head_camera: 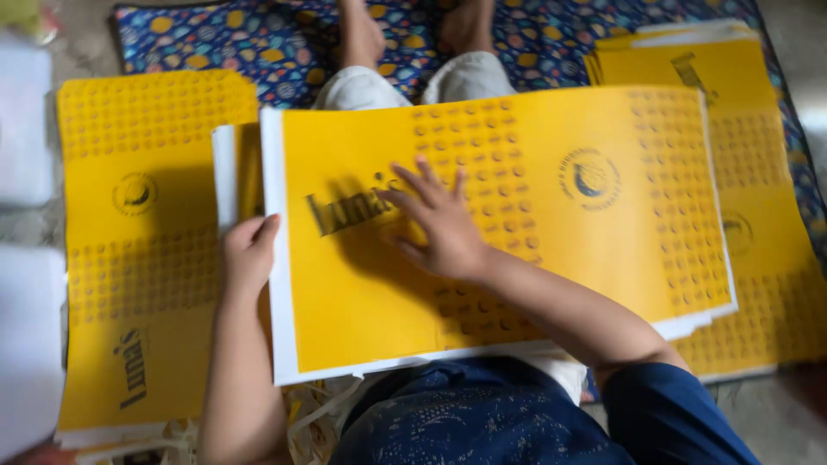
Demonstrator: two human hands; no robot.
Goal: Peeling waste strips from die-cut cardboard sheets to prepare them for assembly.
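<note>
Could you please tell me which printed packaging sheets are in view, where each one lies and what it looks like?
Middle sheet: flat yellow rectangle with white edges, dark lettering, round emblem and dotted bands; on the lap, left hand at its edge, right hand pressing it.
Left stack: same yellow sheets, lying lengthwise on the floor.
Right stack: same yellow sheets, on the patterned mat.
</note>
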